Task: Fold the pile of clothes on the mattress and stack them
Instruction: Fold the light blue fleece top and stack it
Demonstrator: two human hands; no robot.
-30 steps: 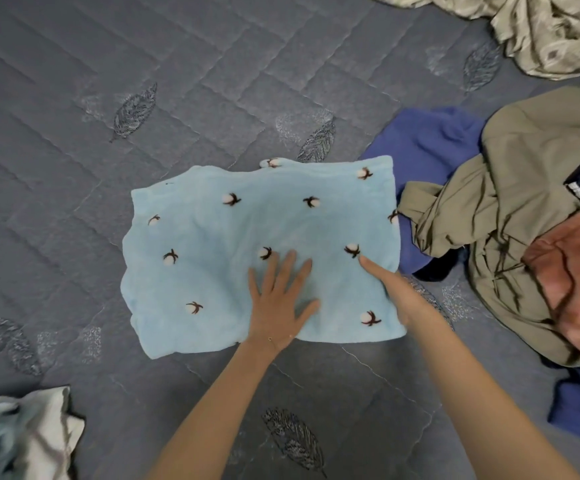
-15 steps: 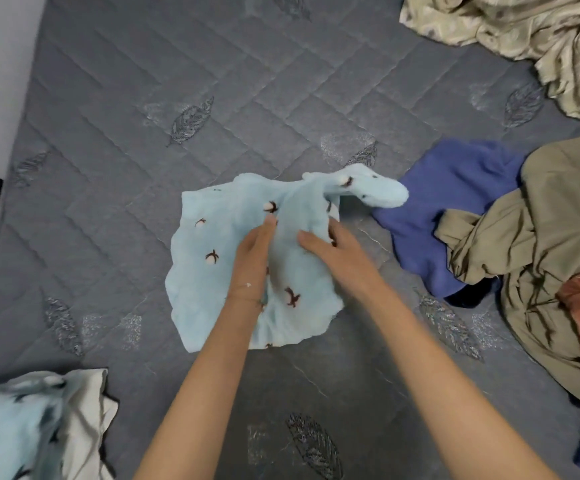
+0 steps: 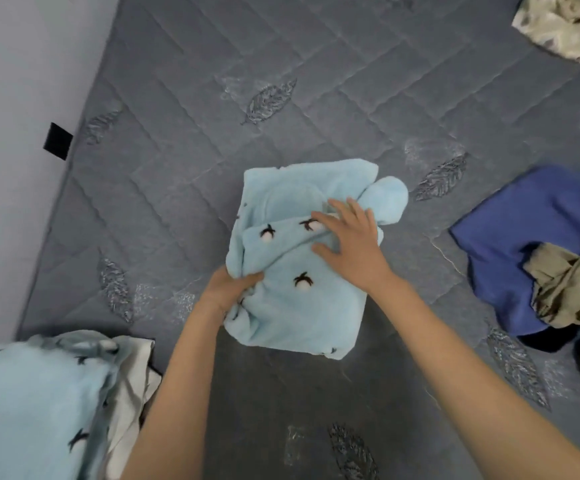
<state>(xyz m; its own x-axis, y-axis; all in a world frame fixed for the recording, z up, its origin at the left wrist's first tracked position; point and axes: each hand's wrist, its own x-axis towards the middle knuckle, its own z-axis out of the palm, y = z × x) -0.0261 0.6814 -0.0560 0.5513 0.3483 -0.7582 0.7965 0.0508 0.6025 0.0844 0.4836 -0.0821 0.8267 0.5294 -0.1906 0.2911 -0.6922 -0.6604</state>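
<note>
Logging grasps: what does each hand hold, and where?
The left hand grips the light blue fleece garment at a bunched fold on its left edge. The right hand only presses flat on top.

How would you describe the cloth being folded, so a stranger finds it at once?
On the grey mattress, look at the middle. A fluffy pale blue cloth with white tufts lies there. Unlike the pale blue pile at the lower left, the left hand grips it and the right hand presses it.

Grey mattress (image 3: 316, 81) under light-blue garment (image 3: 299, 306), clothes pile (image 3: 565, 282)
</note>
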